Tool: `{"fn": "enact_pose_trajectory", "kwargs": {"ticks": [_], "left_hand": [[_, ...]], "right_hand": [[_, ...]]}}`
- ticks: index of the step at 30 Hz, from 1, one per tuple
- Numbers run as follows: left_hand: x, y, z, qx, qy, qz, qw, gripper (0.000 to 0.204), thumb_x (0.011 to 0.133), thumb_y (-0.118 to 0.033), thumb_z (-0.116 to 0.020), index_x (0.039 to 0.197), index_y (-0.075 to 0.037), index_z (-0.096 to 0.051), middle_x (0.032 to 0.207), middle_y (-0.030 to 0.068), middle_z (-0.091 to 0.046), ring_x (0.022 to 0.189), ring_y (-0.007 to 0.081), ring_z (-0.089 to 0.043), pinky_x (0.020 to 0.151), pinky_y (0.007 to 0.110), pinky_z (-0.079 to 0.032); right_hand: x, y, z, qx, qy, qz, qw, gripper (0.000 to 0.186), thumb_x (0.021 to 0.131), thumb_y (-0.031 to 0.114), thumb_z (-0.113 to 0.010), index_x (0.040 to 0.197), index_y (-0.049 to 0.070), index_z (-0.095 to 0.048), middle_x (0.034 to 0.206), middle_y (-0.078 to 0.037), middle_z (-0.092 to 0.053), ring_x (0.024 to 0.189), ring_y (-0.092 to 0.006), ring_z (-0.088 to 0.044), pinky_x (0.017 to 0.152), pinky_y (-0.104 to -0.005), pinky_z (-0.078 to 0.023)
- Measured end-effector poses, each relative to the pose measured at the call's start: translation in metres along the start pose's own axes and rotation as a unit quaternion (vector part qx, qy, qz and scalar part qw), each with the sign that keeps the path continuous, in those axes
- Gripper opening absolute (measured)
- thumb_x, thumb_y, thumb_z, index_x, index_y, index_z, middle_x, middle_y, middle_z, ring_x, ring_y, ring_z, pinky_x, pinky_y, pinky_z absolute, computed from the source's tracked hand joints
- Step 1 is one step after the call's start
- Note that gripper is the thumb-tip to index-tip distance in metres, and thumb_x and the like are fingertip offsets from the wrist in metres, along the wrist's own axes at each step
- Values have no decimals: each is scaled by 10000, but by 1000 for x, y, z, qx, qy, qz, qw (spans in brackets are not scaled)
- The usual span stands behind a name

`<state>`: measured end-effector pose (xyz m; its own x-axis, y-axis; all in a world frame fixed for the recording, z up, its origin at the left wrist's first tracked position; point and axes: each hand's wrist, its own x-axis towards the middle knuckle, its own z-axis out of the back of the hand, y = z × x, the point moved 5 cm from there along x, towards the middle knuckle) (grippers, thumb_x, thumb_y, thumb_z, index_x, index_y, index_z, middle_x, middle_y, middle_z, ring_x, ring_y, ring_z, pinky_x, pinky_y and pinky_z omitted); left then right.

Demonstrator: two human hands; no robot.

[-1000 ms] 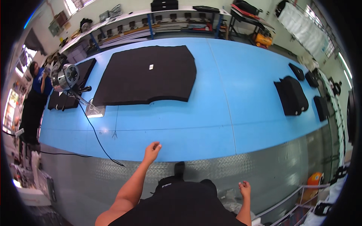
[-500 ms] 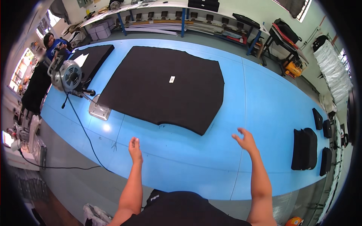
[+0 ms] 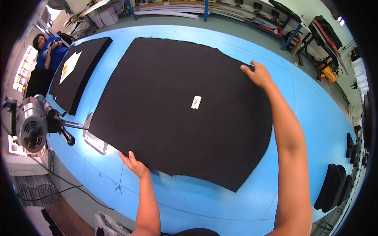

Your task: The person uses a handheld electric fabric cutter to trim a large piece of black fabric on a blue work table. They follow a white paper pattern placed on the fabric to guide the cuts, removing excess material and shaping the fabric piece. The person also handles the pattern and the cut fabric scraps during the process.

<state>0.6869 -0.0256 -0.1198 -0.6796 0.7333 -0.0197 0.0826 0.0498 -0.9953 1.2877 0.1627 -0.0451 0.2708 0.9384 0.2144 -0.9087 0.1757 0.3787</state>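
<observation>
A large black stack of cut fabric panels (image 3: 173,129) lies flat on the blue table, with a small white label (image 3: 196,102) on top. My left hand (image 3: 136,165) is at the stack's near left edge, thumb and fingers apart. At the far right edge is my right hand (image 3: 258,74), thumb spread from the fingers, which partly pass behind the edge. Neither hand visibly grips the cloth. Left of the stack stands a fabric cutting machine (image 3: 33,124) with a round grey motor. Its metal base plate (image 3: 96,143) sits beside the stack's left corner, touching or just under it.
Another black fabric stack (image 3: 84,74) with a white paper (image 3: 71,67) lies at the far left, near a person in blue (image 3: 49,55). Smaller black pieces (image 3: 330,187) stand at the table's right end. A power cord (image 3: 71,188) trails at the lower left.
Both hands have come forward to the stack's edges, the right reaching much farther. My view has moved closer over the stack. The cutting machine now appears lower and farther left.
</observation>
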Motion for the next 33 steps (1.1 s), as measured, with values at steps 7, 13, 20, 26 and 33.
{"fn": "enact_pose_trajectory", "kwargs": {"ticks": [7,13,20,26,33], "left_hand": [[8,12,0,-29,21,11,999,696,987,-65,-480,1593,-18,-141,1627,159,-195,1450,249,-298,1188,354,-263],[23,12,-3,-19,47,18,999,704,972,-49,-495,1586,9,-154,1650,162,-176,1509,228,-200,1216,343,-175],[101,9,-47,105,182,-57,976,720,948,-78,-537,1558,75,-186,1648,187,-184,1525,263,-179,1224,342,-148],[192,15,-161,76,399,-37,913,744,891,-27,-551,1546,85,-217,1626,208,-238,1504,258,-247,1207,337,-219],[221,17,-296,144,518,-31,843,745,941,-140,-626,1547,59,-242,1593,228,-308,1461,283,-349,1161,352,-324]], "right_hand": [[55,-27,-53,-53,175,-73,980,815,903,750,-460,1152,11,-697,1124,-234,-697,1102,-382,-642,947,-440,-482],[31,-31,-52,-47,90,-43,994,734,923,718,-469,914,8,-657,922,-252,-680,918,-411,-650,820,-449,-493],[-104,-76,-12,-51,25,-169,984,713,940,670,-496,884,-32,-608,858,-311,-642,845,-490,-612,753,-518,-468],[-300,-54,21,-72,14,-334,940,700,951,647,-500,925,-41,-629,890,-317,-660,898,-514,-620,775,-535,-483],[-451,29,21,11,68,-466,882,750,901,667,-583,1021,-70,-660,897,-287,-681,862,-465,-649,797,-472,-516]]}}
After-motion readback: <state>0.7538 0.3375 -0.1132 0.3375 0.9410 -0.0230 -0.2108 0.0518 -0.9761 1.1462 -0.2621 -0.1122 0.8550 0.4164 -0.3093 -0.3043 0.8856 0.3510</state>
